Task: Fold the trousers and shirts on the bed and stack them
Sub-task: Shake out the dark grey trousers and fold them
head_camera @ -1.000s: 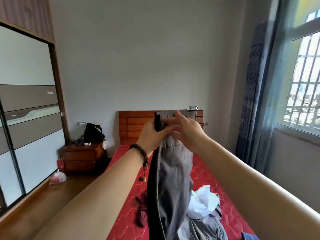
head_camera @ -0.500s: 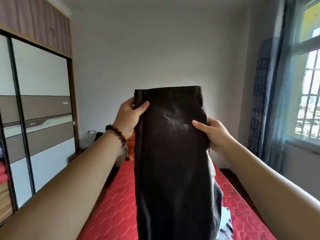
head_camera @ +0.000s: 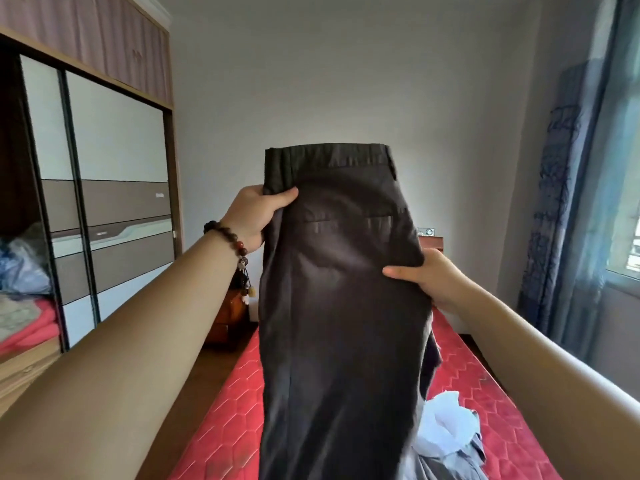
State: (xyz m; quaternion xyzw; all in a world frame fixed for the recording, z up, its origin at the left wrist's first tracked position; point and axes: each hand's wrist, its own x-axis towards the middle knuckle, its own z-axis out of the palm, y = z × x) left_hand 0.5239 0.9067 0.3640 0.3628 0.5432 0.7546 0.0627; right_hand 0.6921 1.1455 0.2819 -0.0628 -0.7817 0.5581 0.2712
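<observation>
Fingers of two hands grasp one pair of dark trousers [head_camera: 343, 289], held upright above the red bed [head_camera: 225, 427]: left hand [head_camera: 256, 216] pinching the left edge below the waistband, right hand [head_camera: 433, 278] gripping the right edge lower. One heap of white and grey garments [head_camera: 450, 441] lies on the bed at lower right. One bead bracelet [head_camera: 228, 237], left wrist.

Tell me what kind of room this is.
Most likely a bedroom: a bed with a red quilted mattress, a sliding-door wardrobe along the left wall, and a curtained window on the right.
</observation>
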